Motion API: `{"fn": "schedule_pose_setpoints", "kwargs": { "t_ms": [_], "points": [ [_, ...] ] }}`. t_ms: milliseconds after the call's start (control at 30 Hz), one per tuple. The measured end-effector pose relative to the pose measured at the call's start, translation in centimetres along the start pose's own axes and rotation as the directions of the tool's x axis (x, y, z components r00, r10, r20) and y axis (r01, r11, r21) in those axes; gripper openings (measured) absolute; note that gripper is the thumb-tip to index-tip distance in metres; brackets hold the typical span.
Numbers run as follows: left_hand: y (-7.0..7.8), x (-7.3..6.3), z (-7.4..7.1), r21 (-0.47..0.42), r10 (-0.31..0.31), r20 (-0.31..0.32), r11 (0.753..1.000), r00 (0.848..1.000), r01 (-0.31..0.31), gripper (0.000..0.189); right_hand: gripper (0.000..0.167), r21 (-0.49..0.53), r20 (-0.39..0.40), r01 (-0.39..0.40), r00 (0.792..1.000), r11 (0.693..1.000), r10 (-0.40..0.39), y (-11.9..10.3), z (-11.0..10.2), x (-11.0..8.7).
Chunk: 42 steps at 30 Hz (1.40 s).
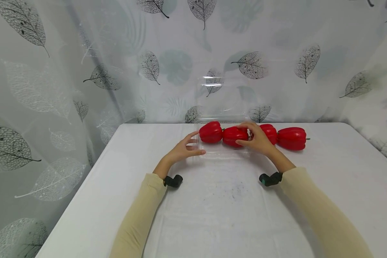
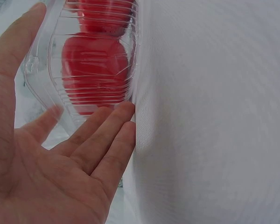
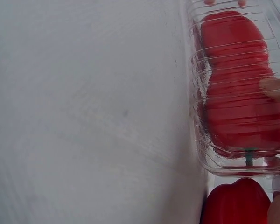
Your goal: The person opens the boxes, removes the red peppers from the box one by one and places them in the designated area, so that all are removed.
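A clear plastic container (image 1: 219,152) holds two red bell peppers side by side, a left one (image 1: 210,132) and a right one (image 1: 234,136). My right hand (image 1: 258,139) holds the right pepper, thumb on the near side and fingers over the top. At the container's left end is my left hand (image 1: 180,151), fingers extended and spread; in the left wrist view its fingertips (image 2: 126,108) lie against the ribbed clear wall (image 2: 56,60). The right wrist view shows a finger (image 3: 276,88) over the pepper inside, with the rest of that hand mostly out of frame.
Just right of the container, two more red bell peppers lie on the white table, one (image 1: 268,133) partly behind my right hand and another (image 1: 291,138) farther right. The container's clear lid (image 1: 225,96) stands raised at the back, before a leaf-patterned curtain (image 1: 177,64).
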<state>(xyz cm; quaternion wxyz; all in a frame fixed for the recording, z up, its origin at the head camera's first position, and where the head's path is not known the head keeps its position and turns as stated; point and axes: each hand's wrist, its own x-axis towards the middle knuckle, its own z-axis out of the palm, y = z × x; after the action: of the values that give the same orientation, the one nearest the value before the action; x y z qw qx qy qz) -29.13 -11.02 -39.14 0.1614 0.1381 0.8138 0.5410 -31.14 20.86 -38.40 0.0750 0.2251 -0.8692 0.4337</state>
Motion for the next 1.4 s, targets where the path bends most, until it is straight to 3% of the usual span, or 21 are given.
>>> {"fn": "schedule_pose_setpoints", "kwargs": {
  "t_ms": [300,1067,1400],
  "points": [
    [0.0,0.0,0.0,0.011,-0.003,-0.002,1.000,1.000,0.003,0.087,0.050,-0.025,-0.034,0.004,0.999,1.000,-0.005,0.3,0.2,0.0],
    [-0.3,0.1,0.0,-0.002,-0.005,0.005,1.000,1.000,0.005,0.087,0.051,0.038,0.000,0.005,1.000,0.999,-0.005,0.2,-0.1,-0.5],
    [-0.2,0.0,0.0,0.007,0.006,0.006,1.000,1.000,-0.006,0.086,0.052,0.065,-0.028,0.010,1.000,0.998,-0.008,-3.9,-0.8,-1.9]
  ]
}}
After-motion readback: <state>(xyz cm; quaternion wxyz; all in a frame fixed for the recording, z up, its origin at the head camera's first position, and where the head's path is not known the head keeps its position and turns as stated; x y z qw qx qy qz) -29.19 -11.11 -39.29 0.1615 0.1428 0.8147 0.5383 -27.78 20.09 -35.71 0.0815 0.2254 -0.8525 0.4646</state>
